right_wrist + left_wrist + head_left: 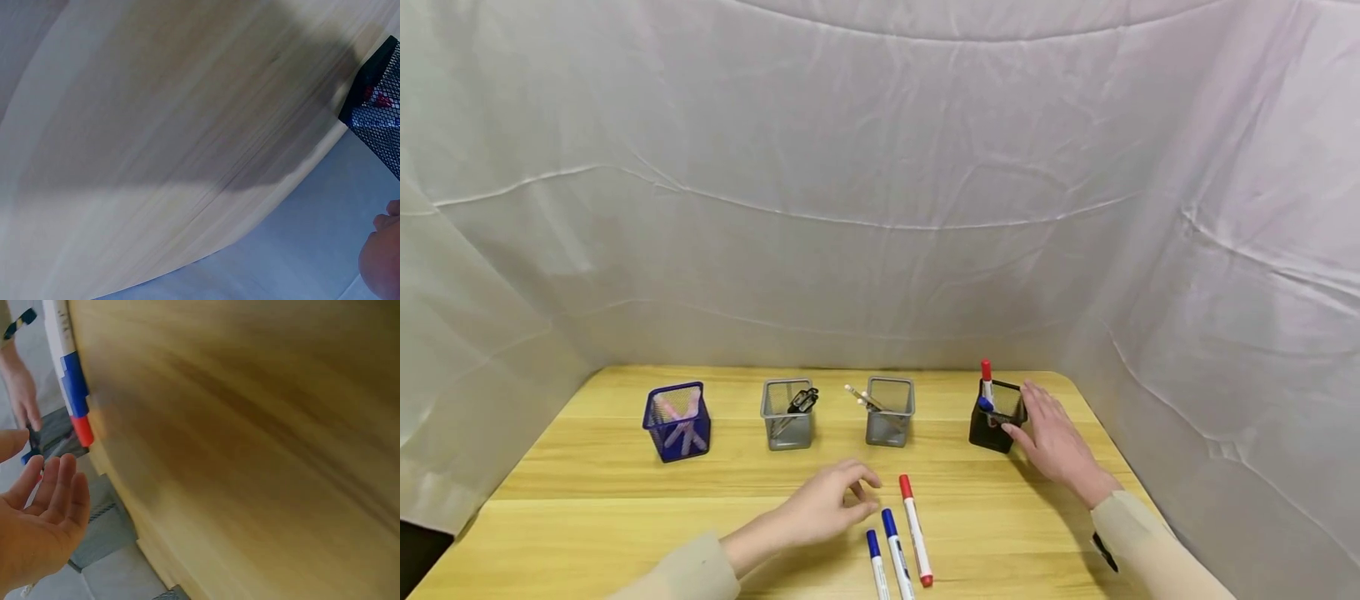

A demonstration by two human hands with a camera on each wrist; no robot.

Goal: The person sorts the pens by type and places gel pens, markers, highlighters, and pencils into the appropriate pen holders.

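Note:
My left hand (831,504) hovers over the table, thumb and fingers loosely bent and apart, holding nothing. Just right of it lie a short blue-capped marker (878,567), another blue-capped marker (897,554) and a red-capped marker (916,533). At the far right my right hand (1060,437) holds the black mesh pen holder (988,435) by its right side, thumb at the front and fingers toward the back corner. A red-capped marker (987,379) stands in that holder, with a blue cap (985,404) beside it. In the right wrist view, only part of my right hand (381,256) shows.
A blue mesh holder (673,433) with pink sticks stands at the left. Two grey mesh holders stand mid-table: the left one (790,433) contains black-topped items, the right one (887,429) slim pale sticks. Grey-white cloth (850,208) hangs behind and at both sides.

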